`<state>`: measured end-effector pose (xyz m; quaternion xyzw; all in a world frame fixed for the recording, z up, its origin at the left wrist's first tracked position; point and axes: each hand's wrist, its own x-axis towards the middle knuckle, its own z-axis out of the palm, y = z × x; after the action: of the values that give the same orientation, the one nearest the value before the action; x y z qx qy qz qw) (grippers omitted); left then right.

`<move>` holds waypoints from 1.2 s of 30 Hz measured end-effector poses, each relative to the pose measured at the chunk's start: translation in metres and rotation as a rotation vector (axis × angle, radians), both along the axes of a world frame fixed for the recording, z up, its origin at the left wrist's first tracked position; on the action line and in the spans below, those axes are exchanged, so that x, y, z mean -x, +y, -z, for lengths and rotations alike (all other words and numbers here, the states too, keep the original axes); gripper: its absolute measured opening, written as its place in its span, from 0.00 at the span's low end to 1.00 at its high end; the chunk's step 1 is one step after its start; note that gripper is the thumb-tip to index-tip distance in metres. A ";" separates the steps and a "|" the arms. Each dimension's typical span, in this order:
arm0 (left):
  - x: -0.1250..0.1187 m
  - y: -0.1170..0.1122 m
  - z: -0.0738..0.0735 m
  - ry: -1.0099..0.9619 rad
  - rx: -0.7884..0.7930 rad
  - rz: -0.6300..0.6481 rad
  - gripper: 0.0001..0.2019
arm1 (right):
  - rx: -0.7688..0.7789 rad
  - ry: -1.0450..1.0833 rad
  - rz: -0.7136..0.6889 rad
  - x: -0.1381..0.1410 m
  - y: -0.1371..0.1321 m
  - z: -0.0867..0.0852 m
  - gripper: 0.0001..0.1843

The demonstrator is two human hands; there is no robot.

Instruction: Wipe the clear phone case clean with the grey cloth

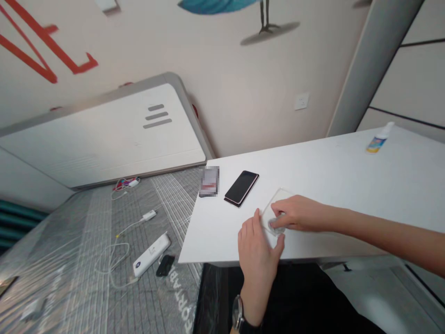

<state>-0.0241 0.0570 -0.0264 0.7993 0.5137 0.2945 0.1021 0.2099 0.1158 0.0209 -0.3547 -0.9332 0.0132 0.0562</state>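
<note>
A clear, flat piece like a transparent phone case [282, 194] lies on the white table [323, 176] near its front edge. My left hand [256, 246] steadies it, with the fingers along its left edge and the thumb at its near right corner. With bunched fingers, my right hand [295, 213] presses a small crumpled pale wad [277, 223] onto the clear case; its material is hard to make out. Left of the hands, a black-screened phone [242, 187] rests on another dark flat thing that shows at its edge.
A blurred-out card or packet [209, 181] lies at the table's left corner, and a white spray bottle [379, 138] lies far right. On the plastic-covered bed [132, 306] are a white power bank [152, 255] with cables and a small black object [165, 266].
</note>
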 end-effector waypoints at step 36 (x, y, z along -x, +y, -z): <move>-0.006 0.000 0.001 -0.064 0.207 -0.112 0.29 | -0.033 0.115 0.259 0.029 -0.005 0.010 0.14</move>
<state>-0.0185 0.0571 -0.0272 0.7447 0.5818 0.2703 0.1839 0.1804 0.1105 0.0110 -0.4700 -0.8749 0.0108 0.1166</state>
